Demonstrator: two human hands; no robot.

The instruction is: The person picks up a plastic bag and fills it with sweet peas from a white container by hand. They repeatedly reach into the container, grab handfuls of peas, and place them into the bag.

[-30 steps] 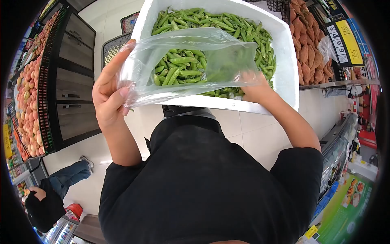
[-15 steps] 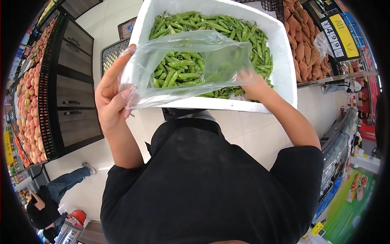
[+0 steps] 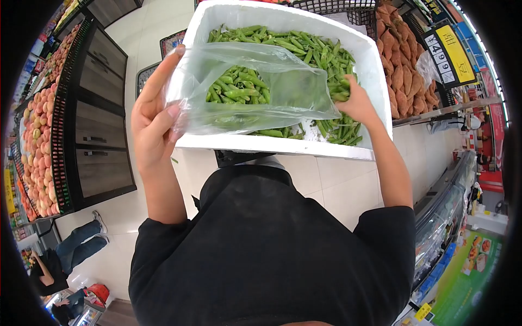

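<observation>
A white foam box [image 3: 383, 108] in front of me holds many green pea pods [image 3: 296, 43]. My left hand [image 3: 155, 119] is closed on the left edge of a clear plastic bag [image 3: 293, 89], thumb toward me and fingers behind the film. The bag lies stretched out over the pods, and pods show in its middle. At the box's right side, my right hand [image 3: 359, 103] curls its fingers around some pods, just beyond the bag's right edge. White box bottom shows among the pods near the front wall.
Sweet potatoes [image 3: 402, 76] are heaped to the right, beside a yellow and black price sign [image 3: 454, 54]. A peach display [image 3: 41, 141] over dark cabinets stands at left. Black crates [image 3: 340, 8] lie behind the box. A person [image 3: 60, 261] is at lower left.
My right hand has moved away from the front wall toward the box's right side, and pods now show in its fingers. My left hand keeps its hold on the bag.
</observation>
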